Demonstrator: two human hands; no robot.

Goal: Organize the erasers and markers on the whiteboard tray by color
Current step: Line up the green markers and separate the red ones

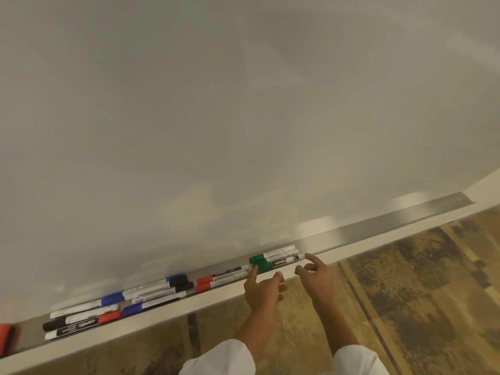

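Both hands are raised to the front edge of the tray [378, 234], and neither one grips anything. On the left side, the left hand [263, 290] has its fingers loosely spread, and one fingertip touches the green cap end of the green markers [273, 257]. Beside it, the right hand [315, 280] is also open with slightly curled fingers, and its index finger reaches to the white tail end of the same markers. So the two hands stand at the two ends of this group, one at each side.

Three green markers seem to lie there close together along the tray, caps pointing left. Just to their left lie the red markers [220, 278], two side by side, caps also pointing left. Further left is a mixed heap [116, 307] of blue, black and red markers, lying over each other in no order. At the far left edge of the view, a red eraser [6, 339] rests in the tray, only partly visible.

To the right of the green group the metal tray is bare. Above it rises the whiteboard [216, 104], wiped but cloudy. White sleeves [221, 358] cover both forearms, and under the tray a patterned carpet [405, 293] is visible.
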